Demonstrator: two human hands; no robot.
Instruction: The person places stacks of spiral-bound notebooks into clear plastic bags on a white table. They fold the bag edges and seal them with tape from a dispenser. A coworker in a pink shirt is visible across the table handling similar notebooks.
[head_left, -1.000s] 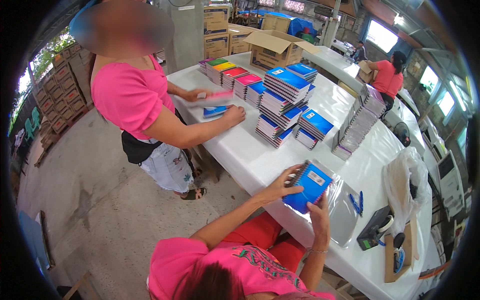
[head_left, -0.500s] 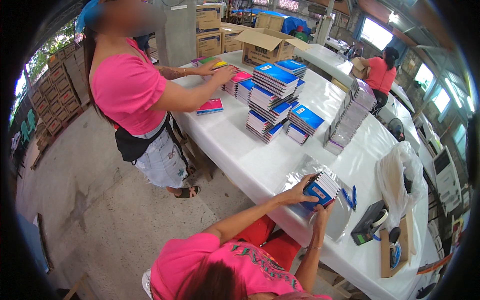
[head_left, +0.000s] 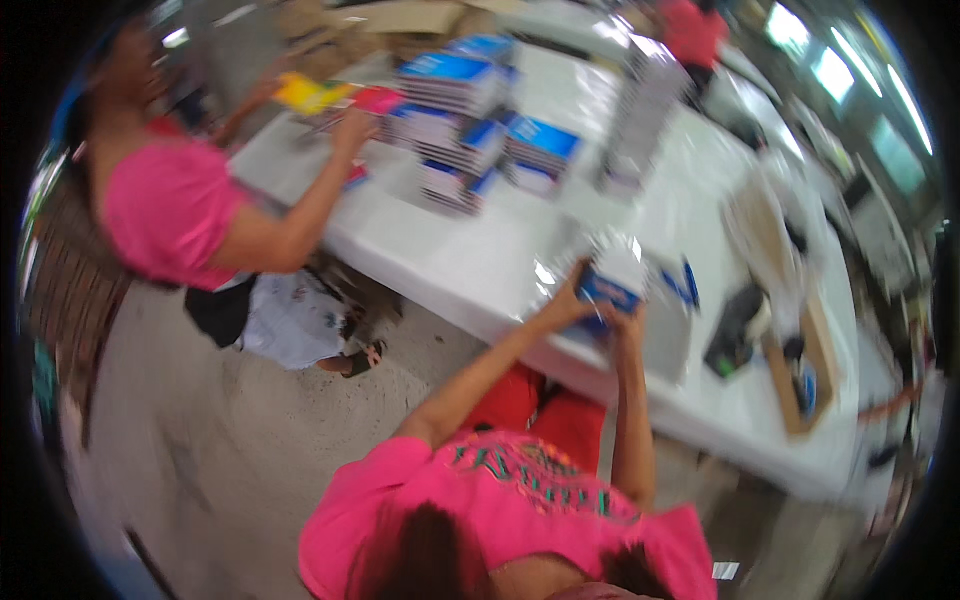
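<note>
Over the near edge of the white table, both my hands grip a small stack of blue-covered spiral notebooks [head_left: 610, 290]. My left hand [head_left: 572, 302] wraps its left side, and my right hand [head_left: 627, 328] closes on the near right corner. White page edges and the binding show at the stack's far side, though motion blurs them. Clear plastic [head_left: 668, 342] lies on the table beside and under the stack. A blue-handled tool, perhaps scissors or snips [head_left: 688, 284], rests to the right of my hands.
Taller piles of blue notebooks [head_left: 455, 85] stand farther left, near a co-worker [head_left: 170, 205] handling a yellow notebook [head_left: 310, 93]. A plastic-wrapped stack [head_left: 640, 115] stands beyond. Rightward lie a tape dispenser [head_left: 735, 330], a plastic bag [head_left: 765, 215] and an open cardboard box [head_left: 822, 370].
The whole view has shifted and blurred as my head moved. My hands still hold the notebook stack, now turned more upright. The co-worker's hand has lifted a yellow notebook.
</note>
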